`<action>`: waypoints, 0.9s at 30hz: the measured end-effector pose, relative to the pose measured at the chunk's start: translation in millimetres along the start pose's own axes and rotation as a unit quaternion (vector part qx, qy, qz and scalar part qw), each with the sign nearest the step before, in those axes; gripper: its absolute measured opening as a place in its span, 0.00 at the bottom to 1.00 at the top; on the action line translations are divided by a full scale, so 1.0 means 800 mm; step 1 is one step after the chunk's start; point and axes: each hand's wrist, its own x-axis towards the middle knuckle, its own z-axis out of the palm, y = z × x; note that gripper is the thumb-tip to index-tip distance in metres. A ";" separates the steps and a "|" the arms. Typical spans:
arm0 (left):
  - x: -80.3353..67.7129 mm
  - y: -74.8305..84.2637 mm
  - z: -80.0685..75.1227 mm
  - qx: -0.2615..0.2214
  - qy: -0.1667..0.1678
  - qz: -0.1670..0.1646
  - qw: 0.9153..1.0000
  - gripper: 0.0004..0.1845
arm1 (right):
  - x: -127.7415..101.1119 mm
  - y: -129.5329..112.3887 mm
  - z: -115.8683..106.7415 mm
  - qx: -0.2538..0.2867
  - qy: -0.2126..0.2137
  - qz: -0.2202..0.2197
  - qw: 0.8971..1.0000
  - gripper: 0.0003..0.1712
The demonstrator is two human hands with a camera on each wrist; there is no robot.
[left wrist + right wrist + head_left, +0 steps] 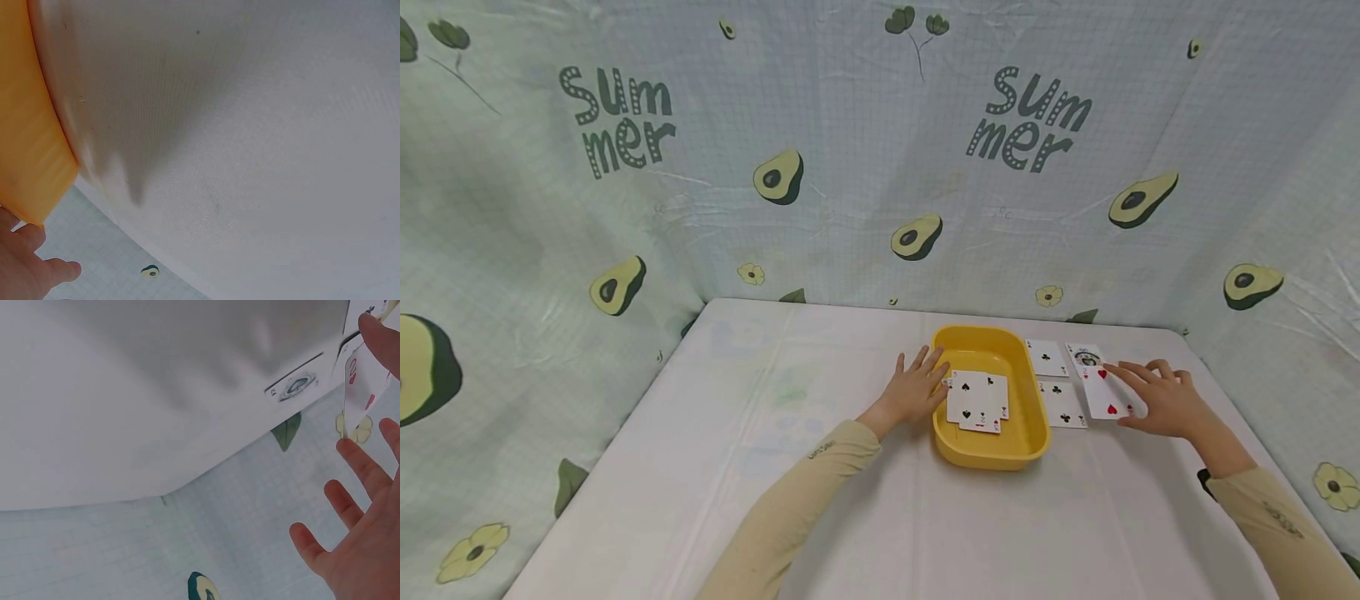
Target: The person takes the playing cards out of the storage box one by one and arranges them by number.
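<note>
Card [1101,395] sits right of frame centre, pinched by the right hand [1167,403], on that hand's side nearer the yellow tray [988,457]; long axis apparently runs up-frame. Left hand [912,390]: fingers spread at tray rim.

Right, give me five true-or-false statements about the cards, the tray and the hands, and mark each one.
1. The right hand holds a hearts card. True.
2. Loose cards lie on the table, to the right of the yellow tray in the head view. True.
3. The tray has nothing in it. False: overlapping playing cards lie inside.
4. The left hand is at the tray's left rim. True.
5. The card in the right hand shows black spades. False: its marks are red hearts.
</note>
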 end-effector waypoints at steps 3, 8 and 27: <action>0.000 0.000 0.000 0.000 0.002 0.000 1.000 0.26 | 0.001 0.004 0.003 0.002 -0.005 -0.003 1.000 0.49; 0.001 0.000 -0.001 -0.001 0.002 0.002 1.000 0.26 | 0.001 0.012 0.008 -0.009 -0.012 -0.009 1.000 0.47; 0.001 0.001 -0.003 0.002 0.002 0.005 1.000 0.26 | 0.000 0.022 0.034 -0.026 -0.065 0.010 0.998 0.44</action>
